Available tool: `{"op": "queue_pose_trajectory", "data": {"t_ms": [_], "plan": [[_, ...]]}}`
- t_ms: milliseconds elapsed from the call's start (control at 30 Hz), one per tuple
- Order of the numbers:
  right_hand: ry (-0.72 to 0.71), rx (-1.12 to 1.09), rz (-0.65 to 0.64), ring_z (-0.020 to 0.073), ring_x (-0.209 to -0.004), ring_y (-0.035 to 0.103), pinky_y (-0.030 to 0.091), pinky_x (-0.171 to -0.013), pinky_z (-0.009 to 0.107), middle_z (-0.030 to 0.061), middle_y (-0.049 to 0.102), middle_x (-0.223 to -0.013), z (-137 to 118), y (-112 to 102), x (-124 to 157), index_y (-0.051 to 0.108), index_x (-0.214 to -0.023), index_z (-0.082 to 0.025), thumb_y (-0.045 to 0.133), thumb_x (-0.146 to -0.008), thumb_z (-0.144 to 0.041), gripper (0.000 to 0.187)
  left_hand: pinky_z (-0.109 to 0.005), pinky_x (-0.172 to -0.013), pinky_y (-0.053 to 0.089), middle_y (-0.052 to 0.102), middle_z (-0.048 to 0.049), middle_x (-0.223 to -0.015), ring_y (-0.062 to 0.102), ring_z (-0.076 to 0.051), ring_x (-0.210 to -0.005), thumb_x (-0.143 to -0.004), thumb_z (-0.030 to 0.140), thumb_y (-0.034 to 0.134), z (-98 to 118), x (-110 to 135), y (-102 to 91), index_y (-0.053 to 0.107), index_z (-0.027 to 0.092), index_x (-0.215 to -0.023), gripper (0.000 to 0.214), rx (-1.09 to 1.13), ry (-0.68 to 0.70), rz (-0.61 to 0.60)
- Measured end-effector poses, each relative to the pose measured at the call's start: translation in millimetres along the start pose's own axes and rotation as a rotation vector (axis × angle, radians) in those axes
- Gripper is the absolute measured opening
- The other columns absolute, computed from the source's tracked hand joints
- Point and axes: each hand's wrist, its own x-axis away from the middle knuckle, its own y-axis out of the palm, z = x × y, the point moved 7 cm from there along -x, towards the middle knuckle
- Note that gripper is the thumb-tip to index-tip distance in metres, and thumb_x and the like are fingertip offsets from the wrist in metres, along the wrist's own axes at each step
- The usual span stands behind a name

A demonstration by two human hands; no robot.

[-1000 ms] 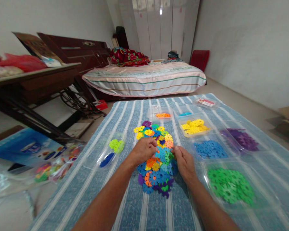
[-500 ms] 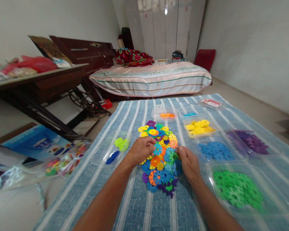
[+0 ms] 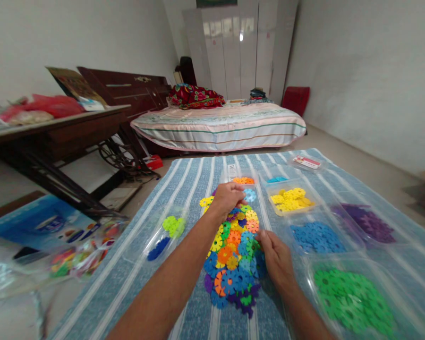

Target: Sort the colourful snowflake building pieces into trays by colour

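My left hand [image 3: 230,198] is above the far end of a mixed pile of notched plastic discs [image 3: 233,255]. Its fingertips pinch a light blue snowflake disc [image 3: 250,195]. At the pile's right edge, my right hand [image 3: 276,255] has its thumb and fingers closed together; what lies between them is hidden. Clear boxes on the right hold yellow discs [image 3: 290,199], blue discs [image 3: 317,237], purple discs [image 3: 370,222] and green discs [image 3: 354,300]. Just beyond my left hand are orange discs [image 3: 243,180] in another box, with bright blue discs [image 3: 276,179] beside it.
A clear box on the left holds lime discs [image 3: 173,226] and dark blue discs [image 3: 158,249]. The striped cloth [image 3: 187,182] covers the work surface. A lidded box with a red-and-white label [image 3: 307,162] sits at the far right corner. Beyond stands a bed [image 3: 219,125].
My left hand has moved up and away from me, lifting the light blue disc off the pile's middle. My right hand stays at the pile's right edge. The camera view has tilted upward slightly.
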Motion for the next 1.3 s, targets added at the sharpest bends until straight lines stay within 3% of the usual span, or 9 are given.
{"op": "queue_pose_trajectory", "data": {"t_ms": [133, 267, 367, 600, 833, 967, 1067, 1300], "plan": [[0.006, -0.019, 0.003, 0.0170, -0.063, 0.052, 0.038, -0.057, 0.027, 0.0008, 0.058, -0.064, 2, 0, 0, 0.060, -0.066, -0.020, 0.039, -0.087, -0.059, 0.049, -0.019, -0.056, 0.050, 0.064, -0.0014, -0.071, 0.066, -0.011, -0.062, -0.074, 0.016, 0.067, 41, -42, 35.9, 0.057, 0.011, -0.100, 0.029, 0.111, 0.065, 0.031], [0.022, -0.010, -0.002, 0.0171, -0.062, 0.052, 0.037, -0.055, 0.026, 0.0007, 0.057, -0.063, 5, 1, 0, 0.060, -0.067, -0.020, 0.039, -0.086, -0.062, 0.051, -0.018, -0.053, 0.047, 0.063, -0.0013, -0.070, 0.064, -0.010, -0.061, -0.073, 0.015, 0.065, 39, -43, 39.8, 0.060, 0.011, -0.089, 0.017, 0.048, 0.094, 0.045], [-0.001, -0.008, -0.004, 0.0175, -0.063, 0.052, 0.038, -0.056, 0.026, 0.0013, 0.058, -0.065, 3, 1, 0, 0.064, -0.073, -0.019, 0.038, -0.087, -0.060, 0.050, -0.018, -0.051, 0.044, 0.060, 0.0005, -0.060, 0.062, -0.011, -0.058, -0.073, 0.016, 0.061, 22, -23, 27.1, 0.060, 0.012, -0.071, 0.004, -0.171, 0.170, -0.034], [0.004, 0.021, -0.010, 0.0173, -0.064, 0.052, 0.038, -0.058, 0.027, 0.0014, 0.059, -0.066, 3, -2, 1, 0.064, -0.074, -0.019, 0.037, -0.087, -0.061, 0.051, -0.019, -0.053, 0.038, 0.058, 0.0039, -0.055, 0.054, -0.009, -0.054, -0.071, 0.013, 0.055, -12, 42, -10.6, 0.064, 0.015, -0.066, 0.011, -0.641, 0.259, -0.191], [0.017, 0.029, -0.023, 0.0175, -0.068, 0.053, 0.037, -0.060, 0.027, 0.0019, 0.059, -0.068, 7, -3, 1, 0.060, -0.069, -0.019, 0.037, -0.087, -0.061, 0.051, -0.021, -0.058, 0.035, 0.061, 0.0027, -0.062, 0.054, -0.012, -0.062, -0.074, 0.017, 0.057, -27, 101, -7.6, 0.066, 0.017, -0.071, 0.009, -0.936, 0.255, -0.393], [-0.005, 0.025, -0.022, 0.0166, -0.066, 0.052, 0.036, -0.058, 0.027, 0.0020, 0.059, -0.068, 4, -4, 1, 0.061, -0.071, -0.018, 0.038, -0.088, -0.059, 0.050, -0.024, -0.069, 0.040, 0.068, -0.0008, -0.084, 0.060, -0.016, -0.081, -0.076, 0.019, 0.056, -34, 121, -3.4, 0.067, 0.020, -0.086, 0.014, -1.077, 0.277, -0.461], [-0.007, 0.019, -0.020, 0.0161, -0.066, 0.051, 0.036, -0.058, 0.026, 0.0018, 0.060, -0.069, 3, -4, 1, 0.061, -0.071, -0.018, 0.038, -0.088, -0.058, 0.049, -0.027, -0.077, 0.042, 0.066, -0.0026, -0.096, 0.059, -0.019, -0.093, -0.077, 0.022, 0.056, -39, 134, -4.3, 0.064, 0.022, -0.095, 0.019, -1.155, 0.295, -0.478], [0.008, 0.026, -0.022, 0.0157, -0.068, 0.052, 0.036, -0.060, 0.026, 0.0015, 0.061, -0.072, 5, -4, 0, 0.057, -0.066, -0.019, 0.038, -0.089, -0.057, 0.048, -0.029, -0.077, 0.042, 0.060, -0.0037, -0.101, 0.056, -0.020, -0.094, -0.078, 0.028, 0.060, -57, 148, -8.4, 0.058, 0.024, -0.101, 0.023, -1.231, 0.316, -0.412]]}}
